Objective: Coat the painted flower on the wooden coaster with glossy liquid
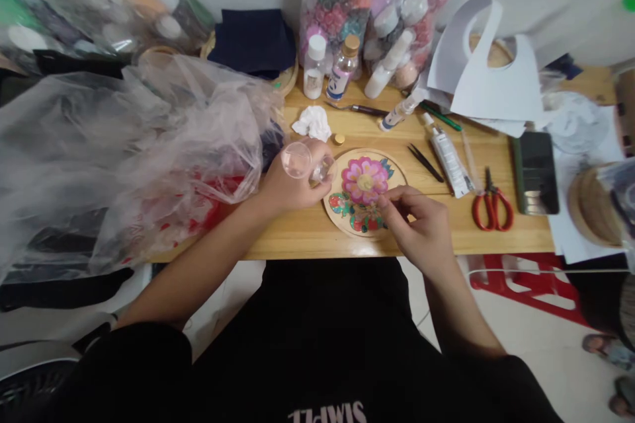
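Observation:
A round wooden board [333, 213] lies near the table's front edge, bearing a pink flower [350, 180] with a yellow centre and painted red and green leaf shapes. My left hand [297, 178] is closed around a small clear plastic cup [296, 160] at the board's left side. Another clear, shiny piece shows between its fingers; whether it belongs to the same cup I cannot tell. At the flower's lower right edge, my right hand [417, 221] has thumb and forefinger pinched together. What sits in that pinch, if anything, is hidden.
Behind the board stand a white-capped bottle [314, 69] and a gold-capped bottle [342, 69]. Crumpled tissue [312, 123] lies nearby. To the right are tweezers [425, 162], a glue tube [449, 158], red-handled pliers [491, 208] and a phone [536, 172]. Plastic bags [188, 125] cover the left.

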`<action>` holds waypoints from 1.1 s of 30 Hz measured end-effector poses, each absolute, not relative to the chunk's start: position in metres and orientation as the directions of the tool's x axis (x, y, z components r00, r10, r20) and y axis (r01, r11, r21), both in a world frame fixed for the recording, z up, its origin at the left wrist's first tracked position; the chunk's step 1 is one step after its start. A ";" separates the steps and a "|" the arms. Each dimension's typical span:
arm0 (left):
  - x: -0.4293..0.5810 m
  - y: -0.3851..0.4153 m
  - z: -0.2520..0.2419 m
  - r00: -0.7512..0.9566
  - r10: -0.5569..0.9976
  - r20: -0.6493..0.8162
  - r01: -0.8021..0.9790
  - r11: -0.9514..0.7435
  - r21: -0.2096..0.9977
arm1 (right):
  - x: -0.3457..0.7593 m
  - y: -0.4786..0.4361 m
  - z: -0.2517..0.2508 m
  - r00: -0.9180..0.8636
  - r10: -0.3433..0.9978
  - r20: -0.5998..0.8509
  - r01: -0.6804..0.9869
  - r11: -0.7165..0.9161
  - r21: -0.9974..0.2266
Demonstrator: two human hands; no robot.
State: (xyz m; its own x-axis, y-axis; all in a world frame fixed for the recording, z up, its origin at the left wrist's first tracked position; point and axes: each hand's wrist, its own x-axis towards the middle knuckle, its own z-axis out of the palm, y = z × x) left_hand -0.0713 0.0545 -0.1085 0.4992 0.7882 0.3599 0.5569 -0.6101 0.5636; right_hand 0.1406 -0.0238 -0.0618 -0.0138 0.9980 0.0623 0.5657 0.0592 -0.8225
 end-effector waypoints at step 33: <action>-0.068 0.054 -0.102 0.536 0.808 0.246 0.587 -0.566 0.579 | 0.125 -0.023 -0.074 -0.093 0.995 -0.029 0.643 0.038 -0.765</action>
